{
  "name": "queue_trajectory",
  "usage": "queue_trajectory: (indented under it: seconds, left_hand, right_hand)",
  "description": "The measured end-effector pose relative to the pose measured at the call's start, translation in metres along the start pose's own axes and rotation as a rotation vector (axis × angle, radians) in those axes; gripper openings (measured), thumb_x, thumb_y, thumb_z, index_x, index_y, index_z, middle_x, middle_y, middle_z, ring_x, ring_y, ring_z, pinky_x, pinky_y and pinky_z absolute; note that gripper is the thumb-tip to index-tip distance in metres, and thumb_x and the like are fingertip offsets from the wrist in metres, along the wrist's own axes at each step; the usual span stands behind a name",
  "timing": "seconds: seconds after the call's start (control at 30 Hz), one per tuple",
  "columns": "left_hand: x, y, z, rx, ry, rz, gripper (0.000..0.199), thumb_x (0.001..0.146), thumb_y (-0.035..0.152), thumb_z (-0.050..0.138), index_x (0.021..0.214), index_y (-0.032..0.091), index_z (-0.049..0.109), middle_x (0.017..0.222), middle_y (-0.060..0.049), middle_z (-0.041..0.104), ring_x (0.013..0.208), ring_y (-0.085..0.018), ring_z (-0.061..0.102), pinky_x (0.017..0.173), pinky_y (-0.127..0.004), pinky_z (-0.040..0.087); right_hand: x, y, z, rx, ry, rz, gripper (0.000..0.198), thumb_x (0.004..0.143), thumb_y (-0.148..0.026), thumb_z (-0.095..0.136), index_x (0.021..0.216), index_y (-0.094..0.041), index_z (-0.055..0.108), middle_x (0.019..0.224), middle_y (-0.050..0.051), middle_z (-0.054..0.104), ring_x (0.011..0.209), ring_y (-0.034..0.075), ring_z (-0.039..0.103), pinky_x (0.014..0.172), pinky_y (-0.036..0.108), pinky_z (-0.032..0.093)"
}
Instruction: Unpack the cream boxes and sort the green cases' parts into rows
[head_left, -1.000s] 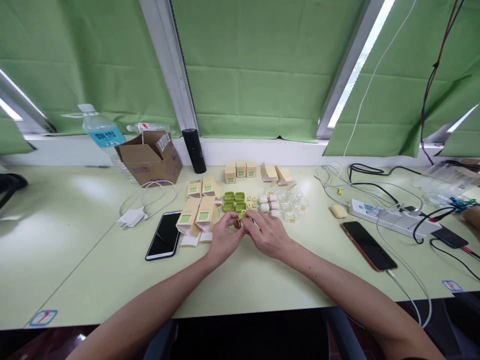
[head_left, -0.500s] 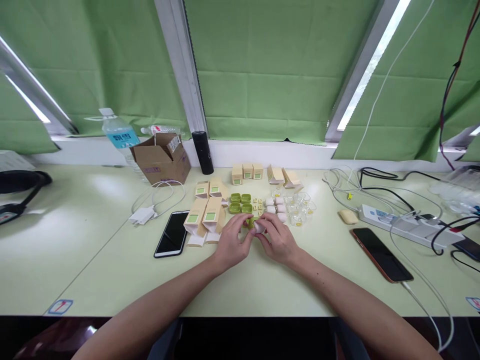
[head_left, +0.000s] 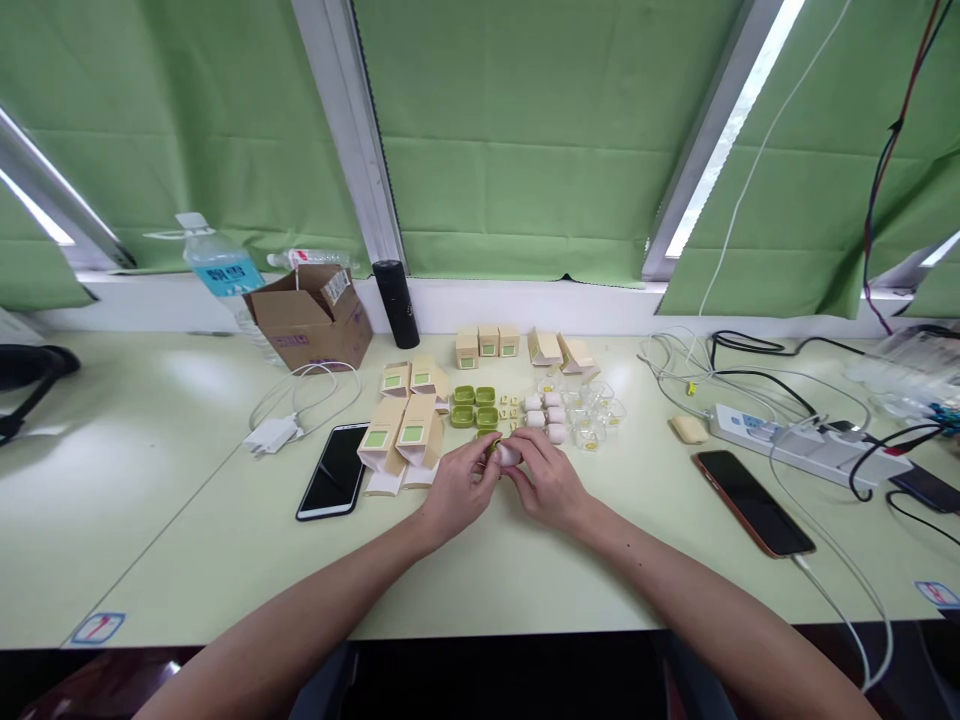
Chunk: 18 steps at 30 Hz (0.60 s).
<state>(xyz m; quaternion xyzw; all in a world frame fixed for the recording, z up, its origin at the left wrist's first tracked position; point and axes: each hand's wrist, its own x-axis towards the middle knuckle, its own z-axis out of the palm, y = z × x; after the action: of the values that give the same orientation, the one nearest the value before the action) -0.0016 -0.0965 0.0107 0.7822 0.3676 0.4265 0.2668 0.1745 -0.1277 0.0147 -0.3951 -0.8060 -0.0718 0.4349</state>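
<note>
My left hand (head_left: 459, 492) is closed around a small green cup (head_left: 494, 446), mostly hidden by the fingers. A small white rounded piece (head_left: 509, 456) is pinched by my right hand (head_left: 549, 482) and meets the cup between the two hands. Just beyond them stand several square green cups (head_left: 463, 416), one partly covered by my left fingers. Tiny yellowish pieces (head_left: 504, 413) lie to the right of these cups. Farther right are white rounded pieces (head_left: 535, 419) in rows, then a cluster of clear covers (head_left: 589, 433).
Small beige boxes (head_left: 418, 432) stand left of my hands, others (head_left: 488, 340) at the back. A black phone (head_left: 341, 470) lies left; another phone (head_left: 754, 502), on a cable, lies right near a power strip (head_left: 802, 455). A cardboard box (head_left: 319, 335) and black bottle (head_left: 396, 305) stand behind.
The white piece has come left against the green cup, and less of the cup now shows. The whole view has shifted slightly; things on the table appear unmoved.
</note>
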Motion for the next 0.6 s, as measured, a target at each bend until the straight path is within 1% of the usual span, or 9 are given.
queue_trajectory:
  seconds: [0.07, 0.13, 0.2, 0.3, 0.33, 0.47, 0.5, 0.53, 0.6]
  left_hand:
    - [0.002, -0.001, -0.001, 0.067, 0.023, 0.022, 0.034, 0.1, 0.032, 0.046, 0.122, 0.018, 0.069, 0.094, -0.008, 0.078, 0.078, -0.02, 0.074, 0.071, -0.032, 0.061]
    - [0.003, -0.001, -0.002, 0.106, 0.047, 0.044, 0.034, 0.099, 0.029, 0.045, 0.119, 0.019, 0.071, 0.098, -0.008, 0.079, 0.084, -0.021, 0.075, 0.076, -0.033, 0.061]
    - [0.004, -0.001, -0.002, 0.106, 0.059, 0.047, 0.034, 0.099, 0.028, 0.045, 0.118, 0.019, 0.072, 0.101, -0.008, 0.079, 0.087, -0.022, 0.076, 0.078, -0.034, 0.061]
    - [0.004, 0.001, -0.004, 0.044, 0.051, 0.017, 0.035, 0.099, 0.032, 0.048, 0.123, 0.02, 0.07, 0.106, -0.009, 0.078, 0.088, -0.022, 0.075, 0.075, -0.033, 0.063]
    - [0.004, 0.002, -0.005, 0.018, 0.039, 0.018, 0.036, 0.099, 0.034, 0.05, 0.126, 0.02, 0.069, 0.11, -0.01, 0.077, 0.09, -0.022, 0.075, 0.075, -0.033, 0.063]
    - [0.003, 0.003, -0.009, -0.004, -0.055, 0.092, 0.048, 0.092, 0.032, 0.061, 0.139, 0.023, 0.059, 0.137, -0.014, 0.065, 0.118, -0.027, 0.067, 0.078, -0.035, 0.063]
    - [0.003, 0.003, -0.01, 0.013, -0.074, 0.101, 0.051, 0.09, 0.03, 0.063, 0.141, 0.024, 0.057, 0.137, -0.014, 0.064, 0.118, -0.028, 0.065, 0.079, -0.036, 0.062]
    - [0.004, 0.003, -0.01, 0.032, -0.082, 0.1, 0.052, 0.089, 0.029, 0.064, 0.141, 0.024, 0.056, 0.133, -0.013, 0.066, 0.114, -0.028, 0.065, 0.08, -0.037, 0.061]
    - [0.006, 0.002, -0.011, 0.066, -0.073, 0.087, 0.047, 0.088, 0.026, 0.065, 0.135, 0.023, 0.059, 0.115, -0.01, 0.071, 0.1, -0.025, 0.066, 0.084, -0.04, 0.058]
  right_hand:
    - [0.002, -0.003, 0.002, 0.0, -0.004, 0.017, 0.029, 0.099, -0.019, 0.047, 0.128, -0.018, 0.052, 0.111, 0.015, 0.064, 0.099, 0.024, 0.066, 0.074, 0.037, 0.063]
    - [0.004, -0.005, 0.003, -0.007, -0.001, 0.029, 0.028, 0.099, -0.02, 0.047, 0.127, -0.018, 0.052, 0.11, 0.015, 0.064, 0.099, 0.025, 0.066, 0.074, 0.038, 0.063]
    - [0.005, -0.006, 0.004, -0.001, 0.006, 0.035, 0.028, 0.099, -0.02, 0.047, 0.126, -0.017, 0.053, 0.108, 0.015, 0.064, 0.099, 0.026, 0.066, 0.075, 0.038, 0.063]
    - [0.003, -0.003, 0.004, 0.04, 0.019, 0.057, 0.028, 0.099, -0.021, 0.049, 0.126, -0.018, 0.053, 0.109, 0.015, 0.063, 0.102, 0.026, 0.065, 0.078, 0.039, 0.062]
    - [0.002, -0.001, 0.004, 0.057, 0.024, 0.067, 0.029, 0.098, -0.021, 0.05, 0.127, -0.019, 0.053, 0.11, 0.015, 0.063, 0.104, 0.026, 0.065, 0.08, 0.039, 0.062]
    - [-0.003, 0.008, 0.001, 0.113, 0.047, 0.101, 0.032, 0.097, -0.02, 0.053, 0.129, -0.021, 0.053, 0.115, 0.014, 0.062, 0.109, 0.026, 0.064, 0.086, 0.043, 0.061]
    - [-0.003, 0.009, 0.001, 0.129, 0.049, 0.112, 0.031, 0.097, -0.02, 0.053, 0.128, -0.021, 0.053, 0.115, 0.014, 0.063, 0.11, 0.026, 0.064, 0.086, 0.043, 0.061]
    - [-0.003, 0.01, 0.001, 0.148, 0.049, 0.125, 0.031, 0.097, -0.02, 0.053, 0.128, -0.022, 0.053, 0.115, 0.014, 0.063, 0.11, 0.026, 0.064, 0.086, 0.042, 0.062]
    - [-0.002, 0.009, 0.0, 0.194, 0.045, 0.155, 0.029, 0.097, -0.02, 0.054, 0.126, -0.022, 0.054, 0.114, 0.013, 0.063, 0.109, 0.025, 0.064, 0.082, 0.041, 0.062]
